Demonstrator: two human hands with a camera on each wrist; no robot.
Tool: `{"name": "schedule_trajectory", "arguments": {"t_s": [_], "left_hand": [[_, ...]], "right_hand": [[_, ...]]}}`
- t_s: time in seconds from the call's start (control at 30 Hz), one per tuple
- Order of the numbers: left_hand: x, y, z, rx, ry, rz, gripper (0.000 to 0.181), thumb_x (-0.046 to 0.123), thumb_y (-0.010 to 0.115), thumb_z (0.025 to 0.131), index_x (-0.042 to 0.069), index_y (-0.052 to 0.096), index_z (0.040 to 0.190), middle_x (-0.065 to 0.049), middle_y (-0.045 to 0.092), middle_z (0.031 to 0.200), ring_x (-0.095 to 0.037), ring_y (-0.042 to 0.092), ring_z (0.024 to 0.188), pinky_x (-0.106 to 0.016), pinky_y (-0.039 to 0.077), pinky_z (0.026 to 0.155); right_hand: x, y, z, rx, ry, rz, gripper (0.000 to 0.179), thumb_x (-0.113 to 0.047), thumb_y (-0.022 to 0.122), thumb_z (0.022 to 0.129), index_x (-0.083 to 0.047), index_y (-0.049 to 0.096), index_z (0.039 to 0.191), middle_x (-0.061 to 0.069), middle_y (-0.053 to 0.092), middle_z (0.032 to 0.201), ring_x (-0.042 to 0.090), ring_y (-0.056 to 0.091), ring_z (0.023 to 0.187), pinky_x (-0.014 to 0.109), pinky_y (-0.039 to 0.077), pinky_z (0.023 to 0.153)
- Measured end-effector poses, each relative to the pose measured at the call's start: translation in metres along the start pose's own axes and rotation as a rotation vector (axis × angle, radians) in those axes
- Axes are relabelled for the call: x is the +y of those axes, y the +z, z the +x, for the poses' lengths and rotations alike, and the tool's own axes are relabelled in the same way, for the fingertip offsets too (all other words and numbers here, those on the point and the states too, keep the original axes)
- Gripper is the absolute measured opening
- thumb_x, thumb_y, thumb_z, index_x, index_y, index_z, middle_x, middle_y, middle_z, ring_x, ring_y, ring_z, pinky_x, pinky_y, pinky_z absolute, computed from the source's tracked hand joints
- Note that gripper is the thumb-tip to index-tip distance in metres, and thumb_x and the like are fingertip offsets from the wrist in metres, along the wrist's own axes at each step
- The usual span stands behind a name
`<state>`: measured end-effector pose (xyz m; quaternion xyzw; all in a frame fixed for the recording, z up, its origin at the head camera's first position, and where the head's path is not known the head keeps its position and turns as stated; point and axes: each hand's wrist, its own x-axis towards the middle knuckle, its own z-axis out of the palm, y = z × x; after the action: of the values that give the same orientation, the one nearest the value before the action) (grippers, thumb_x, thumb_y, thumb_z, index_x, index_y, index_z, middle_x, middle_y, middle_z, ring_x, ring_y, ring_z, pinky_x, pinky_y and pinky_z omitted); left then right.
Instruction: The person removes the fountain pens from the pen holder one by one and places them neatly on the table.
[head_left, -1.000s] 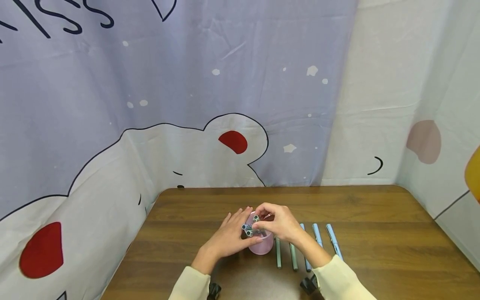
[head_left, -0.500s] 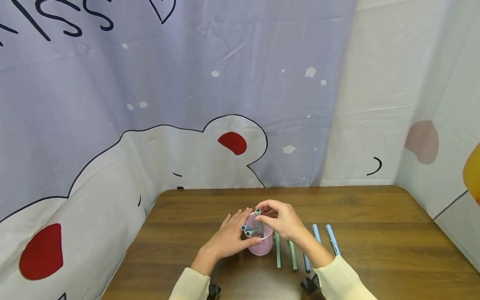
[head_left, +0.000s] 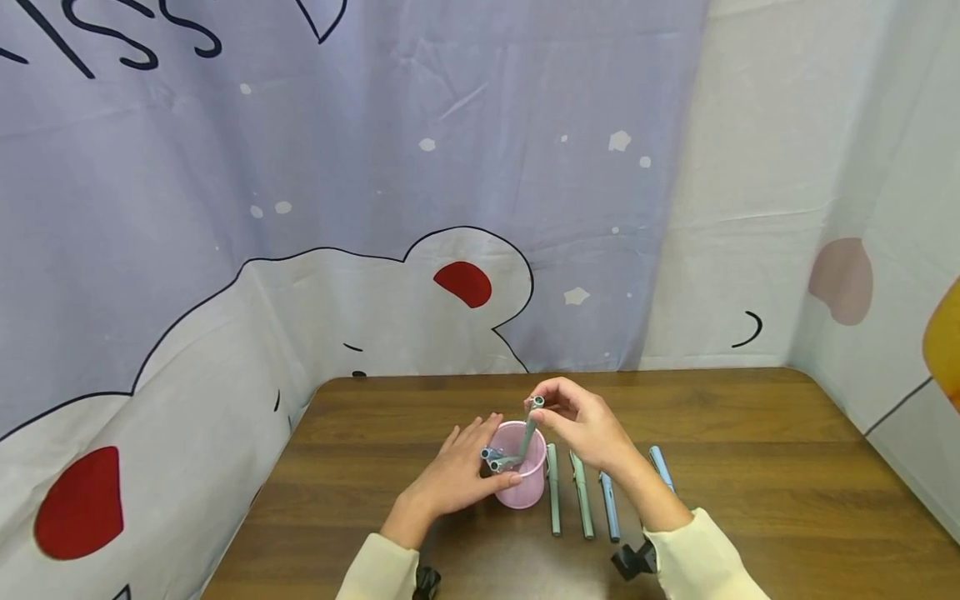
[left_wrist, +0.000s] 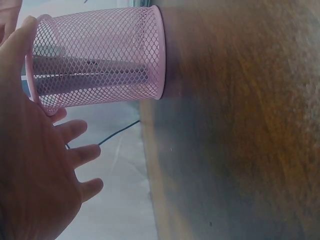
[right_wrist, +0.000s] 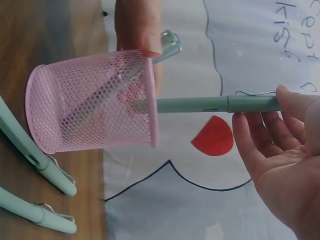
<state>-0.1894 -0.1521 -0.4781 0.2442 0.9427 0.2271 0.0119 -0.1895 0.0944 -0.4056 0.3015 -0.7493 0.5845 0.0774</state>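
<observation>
A pink mesh pen cup (head_left: 520, 492) stands upright on the wooden table. My left hand (head_left: 453, 479) grips it at the rim, thumb at the near side and the other fingers spread along the far left side. My right hand (head_left: 577, 425) pinches a green pen (right_wrist: 195, 104) near its clip end, between thumb and fingertips. That pen stands nearly upright, its lower end inside the cup and most of its length above the rim. Other pens (head_left: 495, 463) lean inside the cup towards my left hand, their ends poking over the rim.
Right of the cup, two green pens (head_left: 582, 496) lie side by side on the table (head_left: 787, 467). A blue pen (head_left: 609, 507) lies beside them, and another blue pen (head_left: 661, 467) is partly covered by my right forearm. A printed curtain (head_left: 375, 317) hangs behind the table.
My right hand has risen and moved right, drawing the green pen up from among the others in the cup. My left hand has stayed at the cup.
</observation>
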Motion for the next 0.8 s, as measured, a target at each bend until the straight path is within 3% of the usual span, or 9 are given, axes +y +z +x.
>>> {"name": "schedule_trajectory", "arguments": {"t_s": [0.53,0.63,0.8], "left_hand": [[0.001,0.0,-0.001,0.009,0.001,-0.001,0.1,0.08,0.051,0.087,0.02,0.024,0.162,-0.002,0.029,0.166,-0.03,0.023,0.154,-0.058,0.013,0.124],[0.001,-0.001,-0.001,0.009,0.003,-0.001,0.1,0.079,0.052,0.087,0.019,0.024,0.162,-0.001,0.029,0.166,-0.03,0.023,0.154,-0.058,0.013,0.124],[-0.001,0.0,-0.001,0.016,0.016,-0.001,0.099,0.077,0.054,0.087,0.017,0.025,0.162,-0.003,0.03,0.166,-0.031,0.025,0.153,-0.058,0.015,0.123]], "right_hand": [[-0.02,-0.023,-0.01,0.08,-0.037,0.093,0.018,0.0,0.068,0.094,-0.001,0.061,0.11,0.025,0.069,0.107,0.013,0.069,0.1,0.023,0.054,0.09],[-0.02,-0.028,-0.012,0.092,-0.053,0.101,0.018,0.003,0.067,0.094,0.002,0.059,0.11,0.025,0.069,0.106,0.013,0.069,0.1,0.022,0.054,0.09],[-0.018,-0.037,-0.017,0.103,-0.05,0.126,0.018,0.005,0.064,0.095,0.006,0.058,0.112,0.013,0.071,0.104,0.014,0.069,0.097,0.023,0.054,0.089]]}}
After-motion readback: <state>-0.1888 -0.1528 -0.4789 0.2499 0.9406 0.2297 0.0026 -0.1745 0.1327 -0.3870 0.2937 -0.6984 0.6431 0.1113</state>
